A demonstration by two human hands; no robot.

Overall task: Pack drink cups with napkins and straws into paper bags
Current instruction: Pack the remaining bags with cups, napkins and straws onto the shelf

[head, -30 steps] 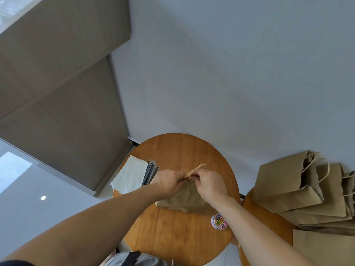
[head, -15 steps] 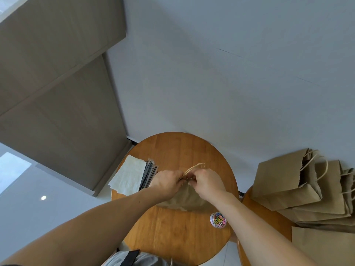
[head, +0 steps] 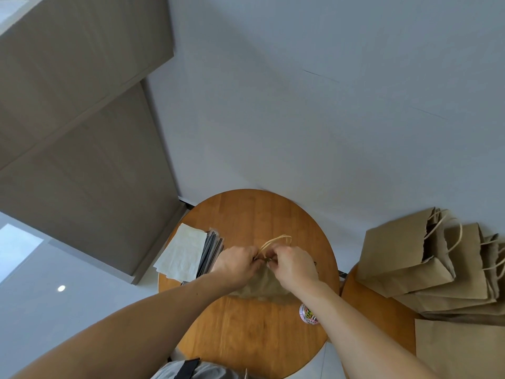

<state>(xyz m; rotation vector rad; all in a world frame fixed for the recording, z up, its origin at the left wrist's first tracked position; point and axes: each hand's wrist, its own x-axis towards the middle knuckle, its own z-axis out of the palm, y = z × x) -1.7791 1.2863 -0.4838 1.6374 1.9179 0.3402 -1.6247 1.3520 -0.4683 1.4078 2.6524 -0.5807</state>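
Both hands are on the brown paper bag (head: 261, 287), which stands at the middle of the round wooden table (head: 246, 212), right in front of the person. The left hand (head: 237, 265) has its fingers curled in, pinching the bag's top edge from its side. The right hand (head: 293, 266) mirrors it, with fingers and thumb tucked tight onto the same edge. The fingertips of the two hands nearly meet over the bag's mouth, which is pressed together between them. There is a small dark spot between the fingertips, too small to tell what it is. The bag's twine handles (head: 276, 240) loop up just beyond the knuckles, free of both hands. On the left side of the table lies a stack of white napkins (head: 181, 253), with a dark bundle (head: 211, 251) of thin strips lying against it. A small round tub of colourful clips (head: 308, 314) sits beside the right wrist. To the right, a pile of paper bags (head: 404, 255) rests on a second table (head: 369, 307).
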